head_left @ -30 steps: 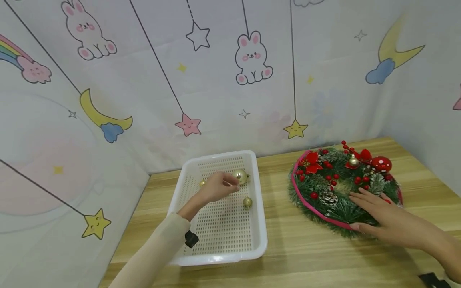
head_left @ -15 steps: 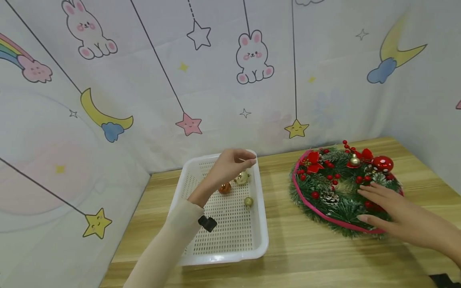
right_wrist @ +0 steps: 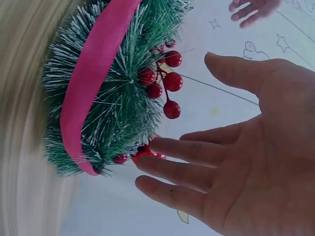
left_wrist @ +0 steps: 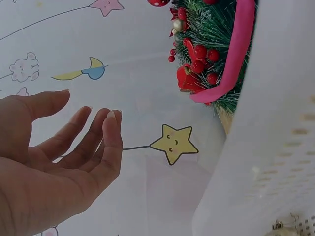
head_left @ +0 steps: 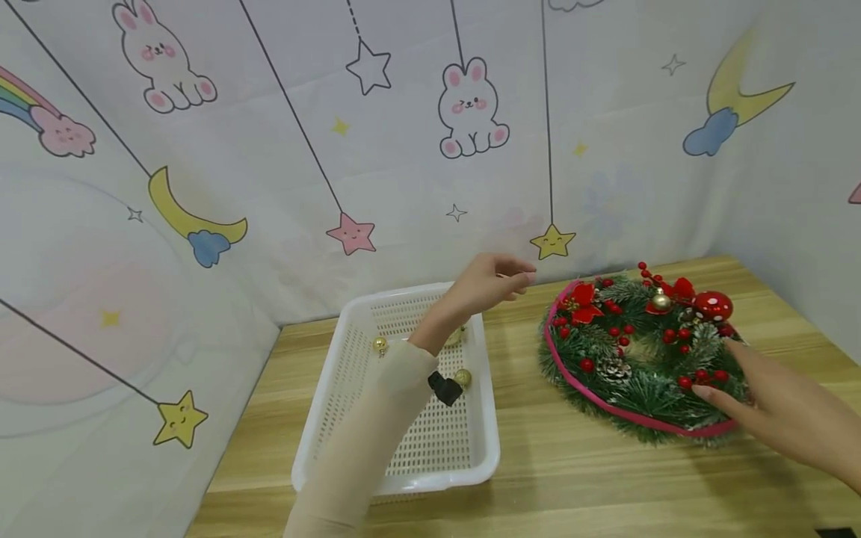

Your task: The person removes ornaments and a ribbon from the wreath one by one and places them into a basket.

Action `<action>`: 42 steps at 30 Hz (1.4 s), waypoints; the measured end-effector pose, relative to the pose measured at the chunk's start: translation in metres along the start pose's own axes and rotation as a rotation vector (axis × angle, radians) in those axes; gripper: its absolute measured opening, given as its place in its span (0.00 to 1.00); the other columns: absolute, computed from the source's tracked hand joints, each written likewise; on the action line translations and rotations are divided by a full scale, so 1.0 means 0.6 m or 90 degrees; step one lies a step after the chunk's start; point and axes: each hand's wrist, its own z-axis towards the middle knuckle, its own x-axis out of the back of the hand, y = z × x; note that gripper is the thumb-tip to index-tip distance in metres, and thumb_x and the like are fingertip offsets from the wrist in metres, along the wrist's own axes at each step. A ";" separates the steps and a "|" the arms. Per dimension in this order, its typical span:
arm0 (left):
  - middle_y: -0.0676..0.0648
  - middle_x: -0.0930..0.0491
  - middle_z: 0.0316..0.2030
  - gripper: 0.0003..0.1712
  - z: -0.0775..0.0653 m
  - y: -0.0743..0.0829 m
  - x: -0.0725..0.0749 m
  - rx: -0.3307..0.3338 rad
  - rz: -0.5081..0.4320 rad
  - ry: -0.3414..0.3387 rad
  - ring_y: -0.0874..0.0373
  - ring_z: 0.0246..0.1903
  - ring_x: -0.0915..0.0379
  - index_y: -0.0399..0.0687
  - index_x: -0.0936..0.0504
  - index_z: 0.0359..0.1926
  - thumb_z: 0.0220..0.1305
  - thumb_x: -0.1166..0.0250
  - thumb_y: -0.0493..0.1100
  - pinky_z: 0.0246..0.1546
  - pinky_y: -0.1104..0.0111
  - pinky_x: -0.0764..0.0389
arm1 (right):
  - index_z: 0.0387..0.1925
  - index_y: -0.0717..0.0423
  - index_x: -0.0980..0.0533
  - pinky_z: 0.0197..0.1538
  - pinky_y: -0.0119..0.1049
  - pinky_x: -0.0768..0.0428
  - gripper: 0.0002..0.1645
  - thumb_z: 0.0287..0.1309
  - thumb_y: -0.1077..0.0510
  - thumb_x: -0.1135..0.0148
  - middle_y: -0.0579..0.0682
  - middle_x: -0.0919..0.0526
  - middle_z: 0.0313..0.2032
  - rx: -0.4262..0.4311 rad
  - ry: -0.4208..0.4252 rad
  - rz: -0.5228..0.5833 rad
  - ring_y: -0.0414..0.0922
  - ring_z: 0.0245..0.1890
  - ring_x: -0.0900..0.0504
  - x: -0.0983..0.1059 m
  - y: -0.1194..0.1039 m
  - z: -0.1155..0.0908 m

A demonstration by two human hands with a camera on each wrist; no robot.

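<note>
Your left hand (head_left: 486, 285) hangs left of the wreath (head_left: 649, 400), your right hand (head_left: 787, 400) at its right, both loose and empty. A careless sweep could snag its berries (right_wrist: 173, 81).

Up top, the head camera looks forward and down across the tabletop (head_left: 538, 448) to the backdrop (head_left: 403, 149), the widest view here. Down close, the left wrist camera, turned sideways, peers past the left hand (left_wrist: 64, 177); the right one, also sideways, looks low past the right hand (right_wrist: 226, 157). All three share the wreath (head_left: 646, 392).
</note>
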 end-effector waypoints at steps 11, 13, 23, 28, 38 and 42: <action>0.37 0.17 0.61 0.23 0.061 -0.008 -0.024 0.059 -0.141 -0.039 0.42 0.59 0.17 0.40 0.21 0.67 0.79 0.38 0.47 0.65 0.53 0.18 | 0.67 0.97 0.58 0.35 0.53 0.19 0.67 0.77 0.33 0.48 0.78 0.19 0.41 -0.044 -0.070 0.058 0.66 0.32 0.18 -0.014 0.014 0.000; 0.36 0.18 0.62 0.23 0.070 -0.011 -0.029 0.072 -0.155 -0.052 0.40 0.61 0.18 0.39 0.21 0.67 0.79 0.39 0.47 0.66 0.52 0.18 | 0.66 0.98 0.58 0.44 0.65 0.18 0.68 0.77 0.31 0.49 0.94 0.33 0.56 -0.046 -0.079 0.054 0.81 0.46 0.21 -0.018 0.016 0.003; 0.39 0.30 0.75 0.30 0.106 -0.015 -0.077 0.146 -0.061 -0.173 0.42 0.74 0.31 0.41 0.29 0.75 0.81 0.42 0.50 0.74 0.51 0.26 | 0.64 1.00 0.68 0.40 0.60 0.17 0.72 0.78 0.29 0.54 0.99 0.53 0.60 -0.067 -0.121 0.065 0.75 0.40 0.16 -0.025 0.013 0.014; 0.45 0.34 0.79 0.35 0.110 -0.016 -0.101 0.170 0.002 -0.175 0.48 0.74 0.31 0.45 0.37 0.80 0.80 0.41 0.52 0.72 0.54 0.24 | 0.66 0.99 0.63 0.52 0.73 0.23 0.73 0.76 0.27 0.52 0.98 0.50 0.61 -0.064 -0.134 0.062 0.87 0.56 0.32 -0.030 0.009 0.023; 0.53 0.22 0.37 0.22 0.108 -0.017 -0.112 0.136 0.268 -0.273 0.63 0.30 0.33 0.44 0.16 0.54 0.82 0.46 0.56 0.40 0.68 0.28 | 0.69 0.93 0.74 0.60 0.83 0.37 0.69 0.79 0.30 0.57 0.98 0.65 0.65 -0.054 -0.147 0.121 0.91 0.65 0.54 -0.025 0.018 0.037; 0.52 0.25 0.33 0.21 0.102 0.001 -0.123 0.112 0.384 -0.310 0.63 0.31 0.33 0.44 0.17 0.49 0.83 0.47 0.55 0.40 0.70 0.29 | 0.70 0.91 0.74 0.58 0.83 0.35 0.65 0.82 0.33 0.60 0.98 0.64 0.66 -0.050 -0.125 0.151 0.92 0.63 0.50 -0.009 0.032 0.056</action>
